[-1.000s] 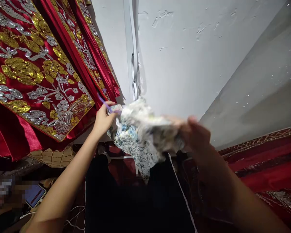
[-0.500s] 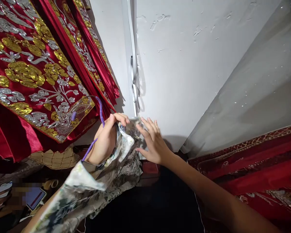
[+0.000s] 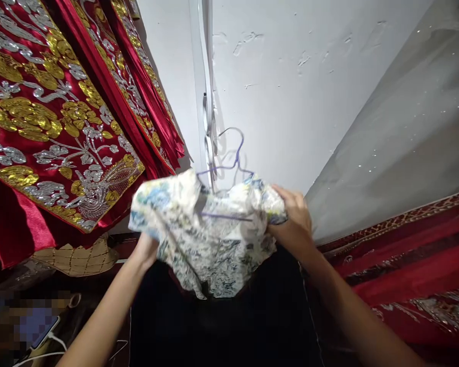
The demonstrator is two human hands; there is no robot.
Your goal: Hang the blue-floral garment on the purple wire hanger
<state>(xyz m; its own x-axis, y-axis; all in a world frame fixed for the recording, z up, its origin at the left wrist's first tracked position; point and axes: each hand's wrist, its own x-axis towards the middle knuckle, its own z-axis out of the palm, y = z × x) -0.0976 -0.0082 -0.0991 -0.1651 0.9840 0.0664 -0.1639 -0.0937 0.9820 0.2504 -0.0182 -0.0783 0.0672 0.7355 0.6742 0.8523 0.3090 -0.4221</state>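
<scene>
A crumpled floral garment [image 3: 206, 234], white with blue and yellow print, is held up in front of me on a thin purple wire hanger [image 3: 231, 155]. The hanger's hook sticks up above the cloth. My right hand [image 3: 294, 224] is closed on the garment's right edge. My left hand [image 3: 145, 250] is under the garment's left side, and the cloth hides its fingers.
Red satin garments with gold and silver embroidery [image 3: 53, 112] hang at the left. A white wall with a vertical conduit [image 3: 204, 102] is ahead, a clear plastic sheet [image 3: 398, 137] at the right, more red embroidered cloth [image 3: 405, 270] at the lower right. A phone [image 3: 38, 326] lies lower left.
The garment has come off my left forearm and is now spread between both hands. The hanger's hook has swung from the left up to the middle. My right hand has closed on the cloth.
</scene>
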